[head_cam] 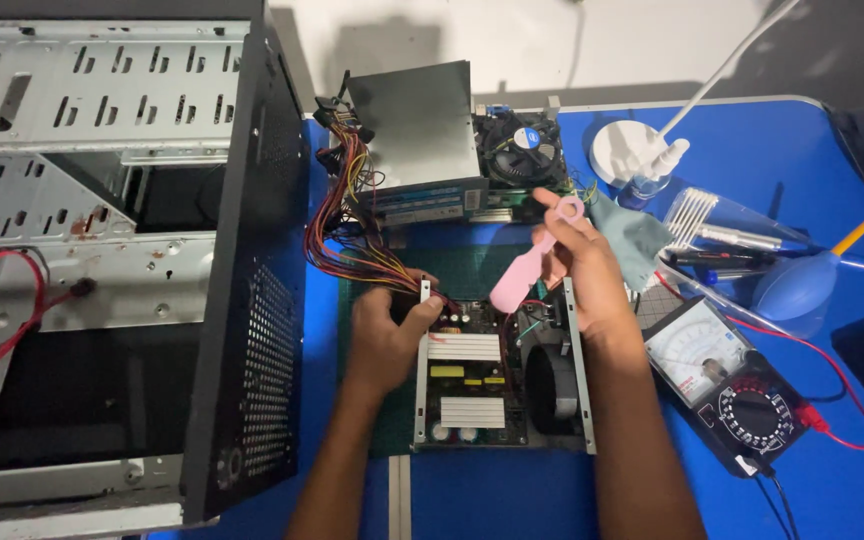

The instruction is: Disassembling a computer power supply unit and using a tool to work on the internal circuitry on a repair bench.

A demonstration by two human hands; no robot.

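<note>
Blue table point(752, 140) carries the work, with a green mat point(472, 265) at its centre. An open power supply point(500, 375) lies on the mat, its long axis running 12 to 6 o'clock, circuit board on the left half and a black fan point(549, 388) on the right half.

Left hand point(387, 335) rests at the supply's 10 o'clock corner, fingers closed in a pinch on the wire bundle point(352, 235) where it enters the board. The bundle runs off toward 11 o'clock.

Right hand point(584, 265) hovers over the supply's 1 o'clock corner, grip closed on a pink brush point(527, 268). The brush's long axis runs from 1 o'clock down to 7 o'clock, its wide end just above the board's top edge. The board lies at 7 o'clock from the right hand, which is the nearer hand to the fan side; the left hand is nearer to the board.

At 9 o'clock stands an open computer case point(112, 250). At 12 o'clock sit a grey metal cover point(422, 125) and a cooler fan point(522, 148). At 3 o'clock lie a meter point(727, 385) with a red lead, a blue air blower point(802, 285), a grey cloth point(637, 238) and a spray bottle point(652, 172).
</note>
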